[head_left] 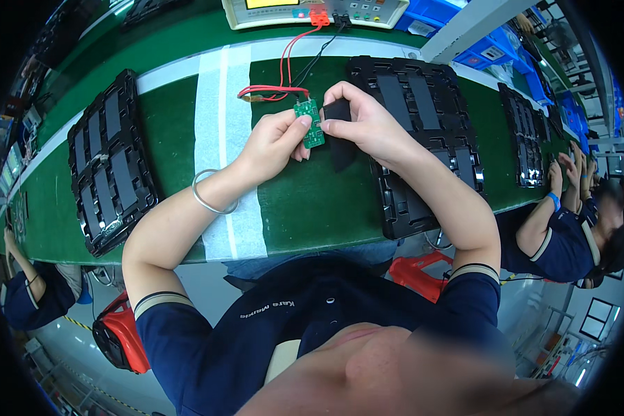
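My left hand (274, 144) pinches a small green circuit board (315, 136) between thumb and fingers, above the green bench mat. Red and black wires (281, 89) run to the board's far end. Just right of the board, my right hand (369, 126) is closed on a flat black rectangular piece (341, 147), its thumb tip close to the board's edge. Whether the black piece touches the board I cannot tell. The wires lead back to a bench meter (357, 15) with a red plug (318, 18) in its front.
Black moulded trays with dark flat pieces lie on the left (112, 163) and right (423, 104) of the bench. A white strip (218, 149) crosses the mat. Blue bins (489, 52) stand at the far right behind a metal post. Co-workers sit at both sides.
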Available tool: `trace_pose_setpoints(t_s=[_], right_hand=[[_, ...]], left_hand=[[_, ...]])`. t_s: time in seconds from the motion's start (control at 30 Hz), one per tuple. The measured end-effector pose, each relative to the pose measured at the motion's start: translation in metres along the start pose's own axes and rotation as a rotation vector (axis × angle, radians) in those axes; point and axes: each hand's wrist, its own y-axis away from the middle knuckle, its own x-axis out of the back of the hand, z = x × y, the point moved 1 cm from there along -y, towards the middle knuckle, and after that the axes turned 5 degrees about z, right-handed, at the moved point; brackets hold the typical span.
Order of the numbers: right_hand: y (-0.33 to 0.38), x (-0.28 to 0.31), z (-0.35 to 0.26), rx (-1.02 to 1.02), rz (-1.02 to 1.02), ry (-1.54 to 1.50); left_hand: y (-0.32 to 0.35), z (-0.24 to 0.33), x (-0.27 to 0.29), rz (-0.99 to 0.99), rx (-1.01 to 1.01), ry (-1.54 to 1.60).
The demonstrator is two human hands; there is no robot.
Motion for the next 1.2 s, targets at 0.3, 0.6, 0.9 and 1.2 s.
trace_pose_setpoints(t_s=[0.3,0.6,0.9,1.2], right_hand=[[-0.0005,0.0004,0.0019,0.041,0.001,0.097],[0.0000,0.0006,0.0007,0.060,0.026,0.189],[-0.0004,0.0023,0.0034,0.081,0.035,0.191],[0.0004,0.0011,0.0013,0.047,-0.001,0.179]], left_hand=[[0.0001,0.0020,-0.0008,-0.014,-0.057,-0.068],[0.0006,0.0031,-0.0023,-0.019,-0.102,-0.138],[0.0000,-0.0031,0.0004,-0.049,-0.057,-0.119],[0.0016,-0.0008,-0.0006,-0.050,-0.023,-0.078]])
